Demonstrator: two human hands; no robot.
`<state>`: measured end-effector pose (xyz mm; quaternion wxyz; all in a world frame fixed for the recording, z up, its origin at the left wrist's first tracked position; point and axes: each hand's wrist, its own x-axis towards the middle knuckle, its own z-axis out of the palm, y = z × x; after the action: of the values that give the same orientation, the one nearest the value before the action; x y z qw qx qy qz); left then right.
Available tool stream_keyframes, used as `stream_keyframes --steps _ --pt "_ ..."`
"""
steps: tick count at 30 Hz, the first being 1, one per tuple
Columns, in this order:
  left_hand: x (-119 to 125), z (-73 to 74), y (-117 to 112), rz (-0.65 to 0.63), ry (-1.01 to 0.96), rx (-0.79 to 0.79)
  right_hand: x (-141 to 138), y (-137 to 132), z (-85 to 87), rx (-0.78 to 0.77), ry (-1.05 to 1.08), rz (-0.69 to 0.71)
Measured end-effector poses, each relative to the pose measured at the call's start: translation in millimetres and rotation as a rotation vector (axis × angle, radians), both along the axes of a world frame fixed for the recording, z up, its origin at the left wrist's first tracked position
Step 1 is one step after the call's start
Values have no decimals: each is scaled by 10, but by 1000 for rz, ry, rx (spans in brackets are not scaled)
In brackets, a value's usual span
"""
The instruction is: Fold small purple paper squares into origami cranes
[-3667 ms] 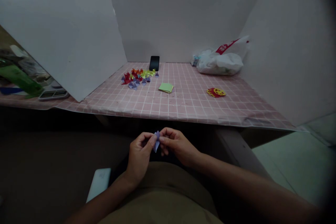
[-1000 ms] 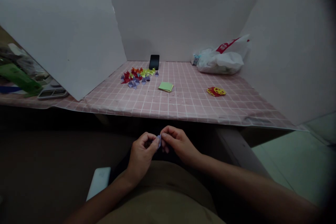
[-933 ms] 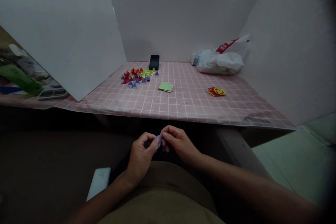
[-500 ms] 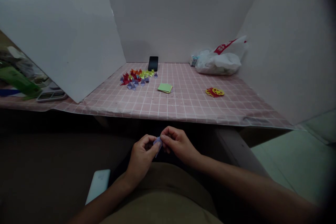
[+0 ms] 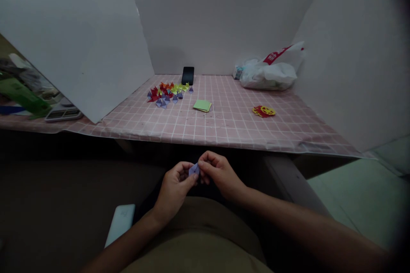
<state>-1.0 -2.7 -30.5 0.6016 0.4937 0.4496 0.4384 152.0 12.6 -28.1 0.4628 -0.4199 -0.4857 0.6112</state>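
Over my lap, in front of the table's near edge, a small folded piece of purple paper (image 5: 194, 169) is pinched between both hands. My left hand (image 5: 174, 185) grips its lower left side with thumb and fingers. At its upper right edge, my right hand (image 5: 217, 171) closes thumb and forefinger on the paper. Part of the paper is hidden behind the fingertips. On the table beyond lies a stack of square paper (image 5: 202, 105) with a green sheet on top. Farther left stand several folded paper pieces (image 5: 165, 94) in red, orange, yellow and purple.
A pink checked tablecloth (image 5: 230, 128) covers the table, with white panels around it. A dark phone (image 5: 188, 75) leans at the back. Red and yellow cut-out shapes (image 5: 264, 111) and a white plastic bag (image 5: 269, 76) lie right. A pale rectangular device (image 5: 120, 224) rests beside my left forearm.
The purple paper has been turned so that more of its flat face shows. Both hands keep hold of it, and the view has shifted slightly.
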Motion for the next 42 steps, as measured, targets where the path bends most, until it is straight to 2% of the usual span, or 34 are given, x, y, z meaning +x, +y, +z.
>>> stream_keyframes --steps 9,14,22,26,32,42 --pt "8 7 -11 52 -64 3 7 11 -7 -16 72 -9" --pt "4 -6 -16 103 -63 19 8 23 -9 -5 55 51" --pt "-32 -36 0 59 -21 21 3 20 -35 11 -4 57" --pt "-63 -15 -1 107 62 54 13 27 -40 18 -7 78" --pt "-60 31 1 213 64 60 -5 9 -35 -9 86 111" --pt "-73 -26 -1 194 25 61 -22 11 -64 -21 120 116"
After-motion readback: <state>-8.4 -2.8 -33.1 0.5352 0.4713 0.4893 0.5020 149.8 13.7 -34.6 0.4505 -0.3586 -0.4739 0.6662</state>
